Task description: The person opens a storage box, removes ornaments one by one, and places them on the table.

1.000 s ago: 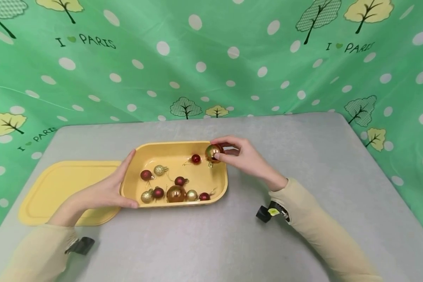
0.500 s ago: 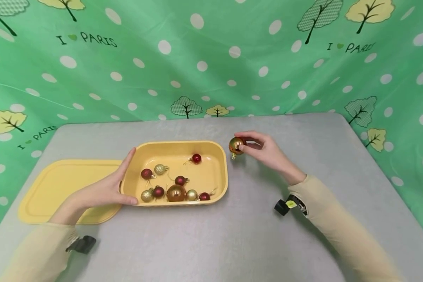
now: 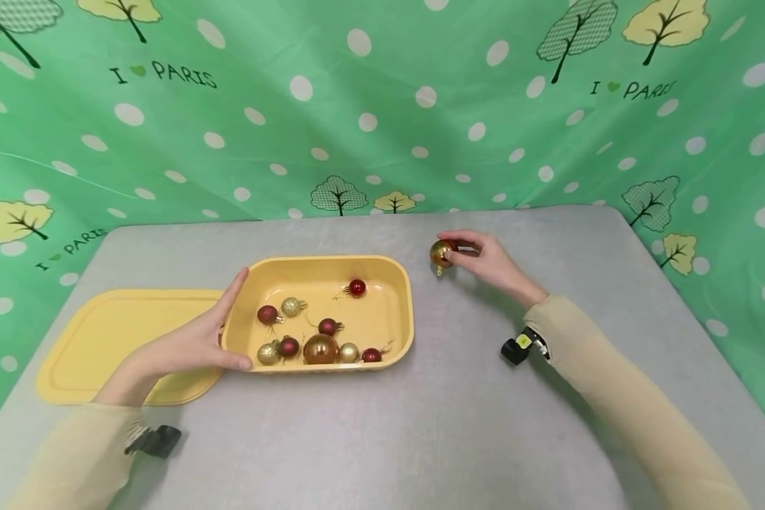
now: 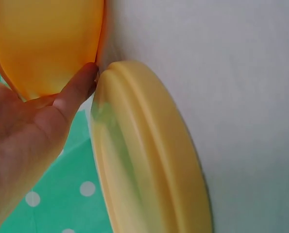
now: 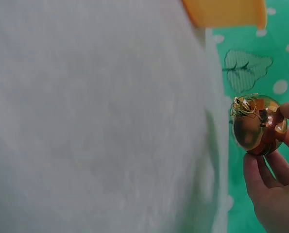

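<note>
One gold bauble (image 3: 439, 253) is pinched in my right hand (image 3: 489, 262), right of the yellow box (image 3: 321, 268) my outspread left hand (image 3: 193, 347) braces, so I should lower it gently.

Your left hand (image 3: 191, 347) rests against the left end of a yellow, round-cornered plastic box (image 3: 379, 319), upright and lidless. Beyond the box's far right corner, your right hand (image 3: 487, 263) pinches a glossy gold Christmas bauble (image 3: 439, 253), cap toward you. Inside the box lie five small red baubles (image 3: 328, 326), three small gold baubles (image 3: 291, 306) and one large amber bauble (image 3: 321, 350).
</note>
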`<state>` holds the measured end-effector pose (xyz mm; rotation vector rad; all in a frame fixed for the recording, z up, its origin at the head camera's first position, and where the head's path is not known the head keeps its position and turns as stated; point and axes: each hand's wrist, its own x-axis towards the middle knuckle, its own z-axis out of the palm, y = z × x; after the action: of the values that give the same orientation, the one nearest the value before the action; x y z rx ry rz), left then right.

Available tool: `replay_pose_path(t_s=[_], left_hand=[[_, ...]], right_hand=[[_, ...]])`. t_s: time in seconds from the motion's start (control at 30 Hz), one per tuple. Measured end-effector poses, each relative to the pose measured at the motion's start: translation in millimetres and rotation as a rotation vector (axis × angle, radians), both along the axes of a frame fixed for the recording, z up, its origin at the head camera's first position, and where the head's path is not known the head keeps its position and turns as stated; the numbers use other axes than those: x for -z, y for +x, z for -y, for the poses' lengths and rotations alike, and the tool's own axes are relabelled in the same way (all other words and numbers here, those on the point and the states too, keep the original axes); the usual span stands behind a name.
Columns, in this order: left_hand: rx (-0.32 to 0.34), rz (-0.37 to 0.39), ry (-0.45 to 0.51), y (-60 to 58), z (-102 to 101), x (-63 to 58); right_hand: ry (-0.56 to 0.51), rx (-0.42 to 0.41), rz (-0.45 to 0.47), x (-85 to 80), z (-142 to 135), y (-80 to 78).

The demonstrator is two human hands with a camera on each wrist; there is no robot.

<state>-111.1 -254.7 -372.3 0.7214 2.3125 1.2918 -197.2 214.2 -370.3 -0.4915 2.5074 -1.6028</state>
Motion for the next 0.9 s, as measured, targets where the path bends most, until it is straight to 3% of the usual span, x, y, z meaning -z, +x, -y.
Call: replay_pose_path(t_s=[0.3, 0.57, 0.9], left_hand=[[-0.013, 0.011, 0.004, 0.1, -1.4, -0.4], [-0.002, 0.017, 0.024, -0.4, -2.0, -1.7], [0.001, 0.028, 0.040, 0.0, -1.3, -1.3]], right_hand=[[0.052, 0.018, 0.014, 2.9, -4.2, -16.6], [0.103, 0.038, 0.054, -17.9, 6.6, -2.5], [0.081, 0.036, 0.040, 12.9, -3.3, -21.4]])
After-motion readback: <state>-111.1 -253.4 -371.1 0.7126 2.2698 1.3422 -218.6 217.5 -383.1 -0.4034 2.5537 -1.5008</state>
